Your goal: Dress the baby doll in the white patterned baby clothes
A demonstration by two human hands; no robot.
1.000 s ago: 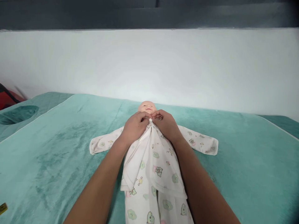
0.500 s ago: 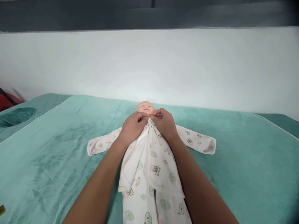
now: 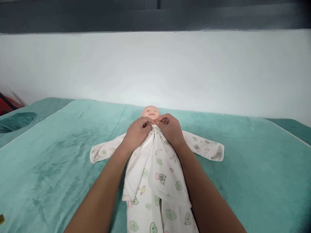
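Note:
A baby doll (image 3: pixel 151 112) lies on its back on a teal blanket (image 3: pixel 60 155), head away from me. It wears a white romper (image 3: pixel 157 174) printed with small green animals, sleeves spread to both sides. My left hand (image 3: pixel 136 132) and my right hand (image 3: pixel 171 128) meet just under the doll's chin. Both hands are closed, pinching the two edges of the romper's neck opening together. The front flaps hang loose lower down.
A white wall (image 3: pixel 155 68) runs behind the bed, with a dark band above it. A red and dark object (image 3: pixel 6 105) shows at the far left edge. A darker teal patch (image 3: pixel 17 120) lies on the blanket at the left.
Both hands stay pinched at the romper's neck with only small finger movement. The view has drifted slightly, so the doll sits a little further left in the picture.

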